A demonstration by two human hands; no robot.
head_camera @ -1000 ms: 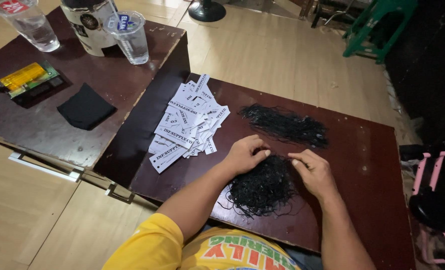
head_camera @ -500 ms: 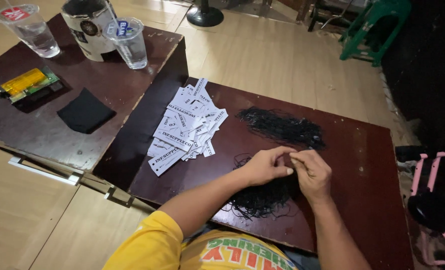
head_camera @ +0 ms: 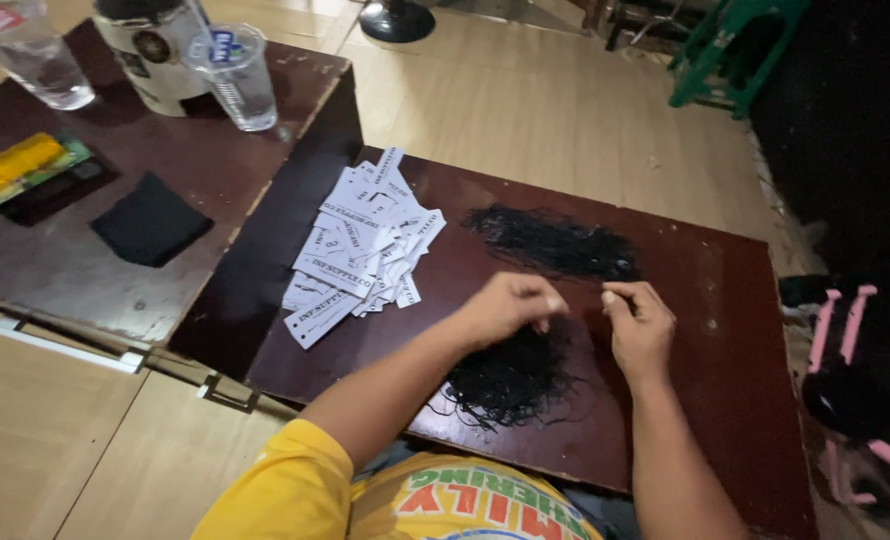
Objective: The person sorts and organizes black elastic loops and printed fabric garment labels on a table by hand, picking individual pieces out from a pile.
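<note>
On the far bench at the left stood a clear cup (head_camera: 40,70), a dark tub (head_camera: 155,55) and a second cup (head_camera: 235,80) along its back edge, with a yellow pack (head_camera: 20,165) and a black cloth (head_camera: 152,222) nearer its front. On the near bench (head_camera: 725,330), a heap of white tags (head_camera: 360,250) lay toward the left edge.

The left hand (head_camera: 510,305) hovered over the middle of the near bench, fingers curled and thumb pressed to fingertips, seemingly pinching a thin black string, though the strand itself was too fine to make out. Below it, at the front edge, sat a tangled pile of strings (head_camera: 510,380), some strands hanging past the edge. The right hand (head_camera: 640,325) was just beside the left, its thumb and forefinger also pressed together as if on the same strand. A second, flatter string pile (head_camera: 555,243) lay behind both hands, toward the back edge.

The likely trouble: pulling one strand from so matted a pile could drag others along, or knot them tighter. The strands overhanging the front edge could slide off to the floor if the pile were tugged.
</note>
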